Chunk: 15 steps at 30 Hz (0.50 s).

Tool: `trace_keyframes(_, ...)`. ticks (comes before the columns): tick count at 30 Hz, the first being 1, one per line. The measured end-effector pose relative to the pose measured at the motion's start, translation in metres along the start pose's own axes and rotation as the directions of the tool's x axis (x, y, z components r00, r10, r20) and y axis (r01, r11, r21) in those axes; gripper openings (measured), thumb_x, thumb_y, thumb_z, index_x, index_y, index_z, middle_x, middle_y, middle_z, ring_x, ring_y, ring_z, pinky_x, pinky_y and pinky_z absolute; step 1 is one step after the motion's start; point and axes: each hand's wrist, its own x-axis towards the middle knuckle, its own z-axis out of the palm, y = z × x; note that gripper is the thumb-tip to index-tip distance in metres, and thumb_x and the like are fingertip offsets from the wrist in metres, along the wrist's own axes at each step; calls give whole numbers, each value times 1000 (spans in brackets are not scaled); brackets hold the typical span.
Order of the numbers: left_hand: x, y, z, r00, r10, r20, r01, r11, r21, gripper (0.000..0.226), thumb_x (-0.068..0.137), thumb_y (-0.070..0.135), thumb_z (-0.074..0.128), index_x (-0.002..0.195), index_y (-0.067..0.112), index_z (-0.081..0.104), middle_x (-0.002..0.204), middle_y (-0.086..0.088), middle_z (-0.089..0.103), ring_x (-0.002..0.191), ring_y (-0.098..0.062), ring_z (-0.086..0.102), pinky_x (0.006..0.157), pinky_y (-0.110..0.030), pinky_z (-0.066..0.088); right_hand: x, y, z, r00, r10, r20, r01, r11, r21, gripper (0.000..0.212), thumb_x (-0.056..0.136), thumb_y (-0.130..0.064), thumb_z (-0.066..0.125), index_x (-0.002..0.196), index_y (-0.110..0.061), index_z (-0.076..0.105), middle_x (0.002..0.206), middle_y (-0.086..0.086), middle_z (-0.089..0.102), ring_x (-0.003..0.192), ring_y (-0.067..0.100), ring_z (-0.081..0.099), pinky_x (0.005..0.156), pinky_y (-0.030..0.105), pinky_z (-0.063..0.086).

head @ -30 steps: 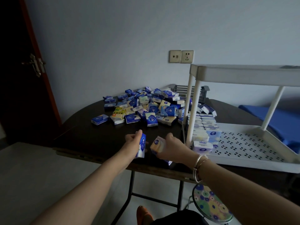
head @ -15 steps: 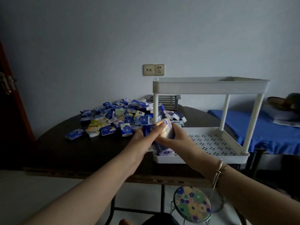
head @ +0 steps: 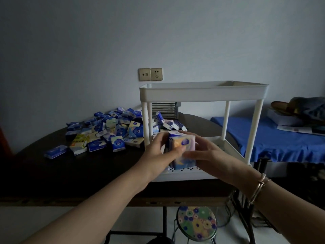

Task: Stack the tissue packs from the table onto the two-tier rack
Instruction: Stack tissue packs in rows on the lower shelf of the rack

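A white two-tier rack (head: 204, 93) stands on the dark table (head: 84, 171), right of centre. A loose pile of blue, white and yellow tissue packs (head: 112, 132) lies on the table to its left. Both hands meet in front of the rack's lower tier (head: 226, 147), pressing a small bundle of tissue packs (head: 182, 147) between them. My left hand (head: 158, 152) grips the bundle's left side. My right hand (head: 209, 155), with a bracelet at the wrist, holds its right side and bottom. The hands hide the front left corner of the lower tier.
A blue-covered bed (head: 281, 138) with clutter stands to the right, behind the rack. A round flower-patterned stool (head: 196, 223) sits under the table's near edge. Two wall sockets (head: 150, 74) are above the table. A slatted grey object (head: 165, 108) lies behind the rack.
The view has swung right from the pile to the rack. My hands, each holding a pack a second ago, have come together and risen in front of the lower tier.
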Motion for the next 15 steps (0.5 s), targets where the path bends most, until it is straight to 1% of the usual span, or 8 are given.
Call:
trace_keyframes(2, -2, -8, 1, 996, 93, -8, -89, 964, 252, 43, 87, 42, 63, 124, 44, 42, 120, 24, 38, 116, 3, 36, 102, -23, 36, 0, 0, -9, 1000, 21, 9, -21, 1000, -12, 65, 77, 14, 61, 133, -18, 49, 122, 19, 61, 112, 30, 61, 92, 34, 52)
trace_keyframes(5, -2, -23, -9, 942, 332, -56, -253, 807, 533, 75, 77, 66, 56, 141, 32, 35, 133, 18, 28, 125, 0, 19, 108, -20, 21, 1, -1, -13, 996, 42, -73, -47, 996, -76, 65, 71, 9, 64, 128, -20, 53, 118, 17, 64, 110, 30, 63, 89, 35, 54)
trace_keyframes(7, -1, -33, -21, 881, 465, -85, -326, 727, 604, 72, 73, 66, 55, 133, 28, 44, 129, 10, 34, 120, -4, 28, 100, -15, 26, 5, 4, -18, 980, 36, -193, -65, 987, -148, 63, 65, 2, 69, 123, -19, 54, 115, 16, 64, 107, 28, 64, 90, 38, 54)
trace_keyframes(9, -1, -46, -32, 815, 551, -177, -333, 696, 636, 60, 72, 58, 63, 116, 21, 47, 117, 5, 40, 110, -10, 38, 92, -16, 33, 12, 10, -23, 960, 36, -278, -98, 973, -210, 61, 70, 3, 70, 123, -19, 52, 117, 16, 62, 107, 28, 63, 95, 41, 51)
trace_keyframes(10, -1, -52, -37, 803, 548, -234, -303, 713, 633, 58, 70, 56, 67, 110, 20, 44, 113, 3, 40, 106, -12, 41, 90, -17, 36, 16, 14, -24, 953, 45, -300, -116, 968, -222, 59, 73, 6, 69, 123, -19, 51, 118, 16, 61, 107, 27, 62, 95, 42, 50)
trace_keyframes(12, 1, -65, -42, 863, 402, -307, -173, 805, 567, 66, 66, 52, 75, 111, 23, 36, 118, 4, 38, 109, -13, 40, 93, -21, 37, 24, 22, -25, 944, 81, -320, -159, 961, -225, 58, 76, 11, 65, 125, -18, 49, 119, 16, 59, 107, 27, 61, 91, 38, 52)
trace_keyframes(14, 1, -73, -43, 964, 120, -238, -8, 906, 422, 82, 66, 40, 82, 128, 27, 29, 133, 7, 29, 124, -7, 31, 101, -21, 30, 30, 30, -22, 937, 116, -331, -199, 953, -230, 56, 80, 12, 62, 127, -14, 47, 120, 19, 57, 105, 26, 61, 85, 34, 54)
trace_keyframes(15, 1, -76, -43, 986, -1, -164, 61, 932, 358, 90, 69, 34, 82, 136, 29, 23, 136, 9, 25, 124, 0, 30, 102, -16, 27, 33, 34, -19, 932, 133, -336, -224, 943, -248, 53, 82, 11, 60, 128, -11, 45, 120, 20, 56, 104, 26, 60, 83, 32, 54)
